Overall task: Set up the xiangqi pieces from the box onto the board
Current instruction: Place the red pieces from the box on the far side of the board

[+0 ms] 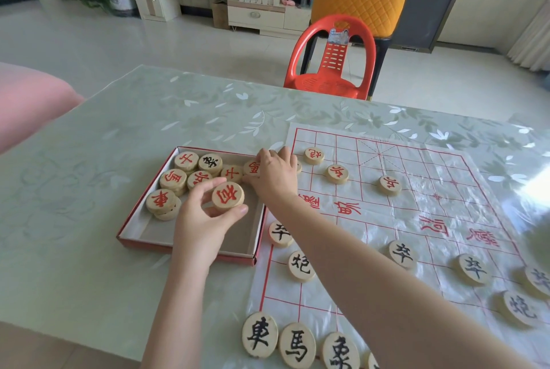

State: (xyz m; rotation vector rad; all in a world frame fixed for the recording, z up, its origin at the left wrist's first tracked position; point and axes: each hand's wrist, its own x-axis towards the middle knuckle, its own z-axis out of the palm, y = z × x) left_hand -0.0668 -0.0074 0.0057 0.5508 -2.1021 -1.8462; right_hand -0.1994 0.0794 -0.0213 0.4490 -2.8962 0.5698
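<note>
matt wooden pieces, glossy plastic board, cardboard box.

Left hand pinches a red piece in curled fingers; right hand lies palm-down, arm outstretched.

i see the box on the table, just left of the board. stacked pieces fill the box's far half. my left hand holds one piece above the box's middle; my right hand lies across at the box's far right corner. other pieces sit on the board's far left and along its near side. a chair stands behind the table.
</note>
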